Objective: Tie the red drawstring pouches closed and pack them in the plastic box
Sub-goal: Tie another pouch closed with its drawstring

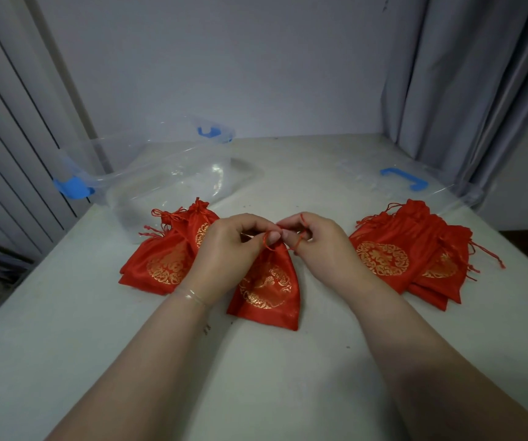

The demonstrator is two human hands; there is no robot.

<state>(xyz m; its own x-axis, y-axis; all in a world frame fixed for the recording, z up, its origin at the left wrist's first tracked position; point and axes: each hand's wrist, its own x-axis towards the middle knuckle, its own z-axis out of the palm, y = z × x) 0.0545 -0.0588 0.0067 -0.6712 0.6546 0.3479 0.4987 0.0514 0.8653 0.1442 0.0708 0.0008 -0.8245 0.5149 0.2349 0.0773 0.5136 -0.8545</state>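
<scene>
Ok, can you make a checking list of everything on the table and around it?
Surface: pale table, small dark specks.
Job's things: middle pouch lying flat; left pile; right pile; clear plastic box with no pouches inside; lid lying apart.
Clutter: nothing seen.
Grippers: left hand and right hand pinch the red drawstring.
Cables: nothing seen.
Surroundings: grey curtain, plain wall.

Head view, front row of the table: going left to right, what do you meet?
Left pile of pouches → left hand → pouch being tied → right hand → right pile of pouches.
</scene>
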